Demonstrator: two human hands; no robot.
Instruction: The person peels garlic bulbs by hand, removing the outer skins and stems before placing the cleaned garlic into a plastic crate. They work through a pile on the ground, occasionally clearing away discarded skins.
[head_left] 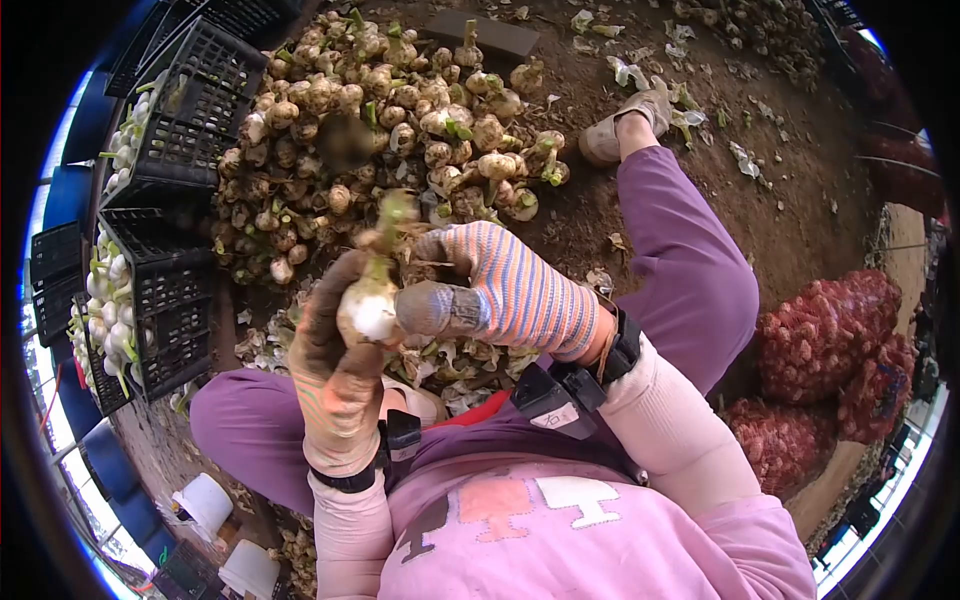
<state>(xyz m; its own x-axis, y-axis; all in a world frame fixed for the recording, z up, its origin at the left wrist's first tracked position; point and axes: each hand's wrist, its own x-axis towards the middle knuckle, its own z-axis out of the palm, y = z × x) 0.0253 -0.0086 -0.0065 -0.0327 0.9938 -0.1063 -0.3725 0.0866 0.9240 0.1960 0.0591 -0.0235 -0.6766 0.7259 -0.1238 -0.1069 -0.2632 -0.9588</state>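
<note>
A bulb (368, 312) with a short green stem is held up in front of my chest; its near side is smooth and white. My left hand (340, 365), in a soiled work glove, wraps round it from the left and below. From the right, my right hand (490, 290), in a striped glove, closes with its thumb against the bulb. Brown dry skin shows between its thumb and curled fingers, partly hidden. The stem end is smeared by motion. Beyond my hands lies a large heap of unpeeled bulbs (400, 110) with brown skins and cut stems.
Black crates (195, 110) at the left hold white bulbs (110, 310) with green stems. Red mesh sacks (825, 325) stand at the right. Peeled skins (455, 370) litter the ground between my legs. White buckets (205, 503) are at the lower left, and a board (485, 35) lies behind the heap.
</note>
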